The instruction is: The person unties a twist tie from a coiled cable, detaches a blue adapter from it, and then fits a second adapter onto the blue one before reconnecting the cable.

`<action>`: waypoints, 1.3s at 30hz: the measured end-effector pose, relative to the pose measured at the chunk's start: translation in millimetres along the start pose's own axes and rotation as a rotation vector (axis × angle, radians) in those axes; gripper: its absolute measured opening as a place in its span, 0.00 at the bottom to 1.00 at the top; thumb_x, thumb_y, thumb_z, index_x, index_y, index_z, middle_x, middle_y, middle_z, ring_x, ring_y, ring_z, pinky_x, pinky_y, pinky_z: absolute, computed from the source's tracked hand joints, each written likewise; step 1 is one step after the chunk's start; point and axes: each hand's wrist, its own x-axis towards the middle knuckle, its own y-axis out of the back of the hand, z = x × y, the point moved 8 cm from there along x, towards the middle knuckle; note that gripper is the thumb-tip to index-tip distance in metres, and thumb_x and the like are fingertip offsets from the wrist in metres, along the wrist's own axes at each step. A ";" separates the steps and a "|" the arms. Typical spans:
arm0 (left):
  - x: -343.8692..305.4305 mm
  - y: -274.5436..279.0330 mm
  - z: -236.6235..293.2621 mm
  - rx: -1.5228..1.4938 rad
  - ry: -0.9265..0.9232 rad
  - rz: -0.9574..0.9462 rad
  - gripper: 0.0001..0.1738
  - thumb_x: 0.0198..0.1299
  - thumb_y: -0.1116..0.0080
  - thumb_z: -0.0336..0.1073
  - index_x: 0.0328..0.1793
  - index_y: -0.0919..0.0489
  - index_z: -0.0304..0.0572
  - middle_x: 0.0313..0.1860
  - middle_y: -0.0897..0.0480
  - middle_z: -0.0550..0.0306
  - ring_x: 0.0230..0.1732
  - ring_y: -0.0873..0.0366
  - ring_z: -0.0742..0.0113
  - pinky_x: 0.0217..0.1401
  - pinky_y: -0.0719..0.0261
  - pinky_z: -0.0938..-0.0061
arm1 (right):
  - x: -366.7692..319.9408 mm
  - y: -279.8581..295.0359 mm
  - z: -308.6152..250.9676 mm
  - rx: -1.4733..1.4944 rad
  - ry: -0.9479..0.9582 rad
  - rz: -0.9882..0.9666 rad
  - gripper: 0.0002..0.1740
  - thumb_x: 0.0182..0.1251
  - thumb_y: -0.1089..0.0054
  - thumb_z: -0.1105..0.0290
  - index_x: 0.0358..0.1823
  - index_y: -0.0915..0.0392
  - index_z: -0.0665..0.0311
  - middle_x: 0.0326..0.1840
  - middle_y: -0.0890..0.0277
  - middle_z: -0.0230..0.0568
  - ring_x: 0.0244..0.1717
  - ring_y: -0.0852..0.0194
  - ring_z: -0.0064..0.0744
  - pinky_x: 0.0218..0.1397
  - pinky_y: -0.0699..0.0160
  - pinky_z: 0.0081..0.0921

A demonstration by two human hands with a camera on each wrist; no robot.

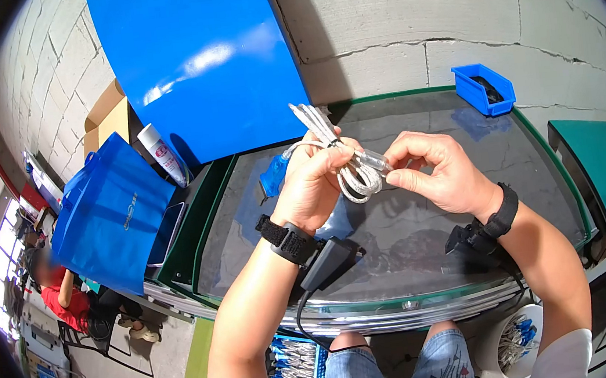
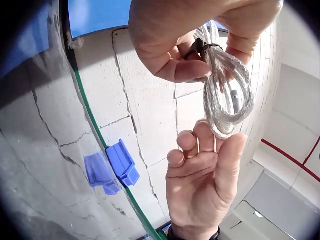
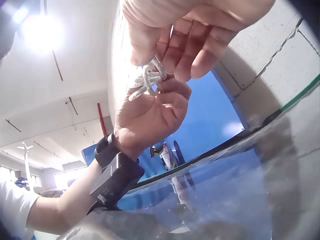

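A coiled cable [image 1: 359, 186] in a clear, silver-braided jacket is held up over the dark tabletop [image 1: 413, 251]. My left hand [image 1: 308, 182] grips the bundle near a black tie [image 2: 201, 46] wrapped round its loops. From the left side of that hand hangs the cable's blue connector [image 1: 272, 176]. A clear plug [image 1: 371, 159] at the other end points toward my right hand [image 1: 440, 169], whose thumb and index finger pinch at its tip. In the left wrist view, the loop's lower end reaches the right fingertips; the right palm faces the camera.
A small blue bin [image 1: 486, 100] stands at the back right. On the left are a blue bag [image 1: 110, 216], a spray can [image 1: 163, 156] and a large blue panel [image 1: 206, 74]. Below the table edge, a blue basket [image 1: 320, 372] and a white bucket [image 1: 487, 354] hold cables. A person [image 1: 72, 309] sits far left.
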 end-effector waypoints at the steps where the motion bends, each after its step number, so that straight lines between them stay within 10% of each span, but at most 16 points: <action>1: 0.1 -1.2 0.0 0.005 0.000 -0.018 0.17 0.53 0.41 0.29 0.49 0.30 0.42 0.37 0.20 0.56 0.39 0.21 0.69 0.44 0.23 0.74 | 0.1 1.2 -0.1 0.000 -0.001 0.000 0.06 0.59 0.39 0.74 0.36 0.23 0.67 0.33 0.25 0.31 0.33 0.28 0.17 0.35 0.28 0.17; 9: 1.5 -9.1 -0.9 0.008 -0.018 -0.032 0.19 0.55 0.41 0.29 0.51 0.32 0.38 0.36 0.20 0.53 0.42 0.21 0.64 0.47 0.24 0.71 | -1.1 -1.6 14.1 -0.065 -0.046 -0.092 0.07 0.60 0.39 0.71 0.33 0.24 0.68 0.26 0.27 0.30 0.28 0.33 0.16 0.30 0.33 0.18; 13: -2.5 -18.0 -13.0 0.026 0.118 -0.160 0.19 0.57 0.40 0.34 0.53 0.29 0.39 0.32 0.22 0.58 0.40 0.22 0.62 0.51 0.25 0.63 | 1.4 24.2 15.7 -0.018 -0.091 0.172 0.13 0.64 0.41 0.63 0.34 0.24 0.68 0.21 0.30 0.28 0.26 0.37 0.15 0.28 0.36 0.18; 21: -12.6 -35.3 -31.6 0.071 0.313 -0.328 0.20 0.53 0.42 0.33 0.52 0.27 0.33 0.28 0.25 0.59 0.32 0.24 0.67 0.44 0.22 0.66 | 1.9 11.5 2.5 0.148 0.048 0.131 0.22 0.65 0.46 0.73 0.60 0.33 0.67 0.46 0.28 0.38 0.38 0.28 0.17 0.40 0.25 0.16; 39: -9.8 -23.8 -21.8 0.345 0.245 -0.097 0.16 0.53 0.38 0.29 0.47 0.24 0.32 0.30 0.22 0.59 0.25 0.24 0.72 0.34 0.22 0.76 | 3.0 23.4 17.5 0.337 -0.130 0.234 0.10 0.61 0.40 0.74 0.42 0.27 0.68 0.34 0.26 0.30 0.35 0.29 0.15 0.38 0.27 0.13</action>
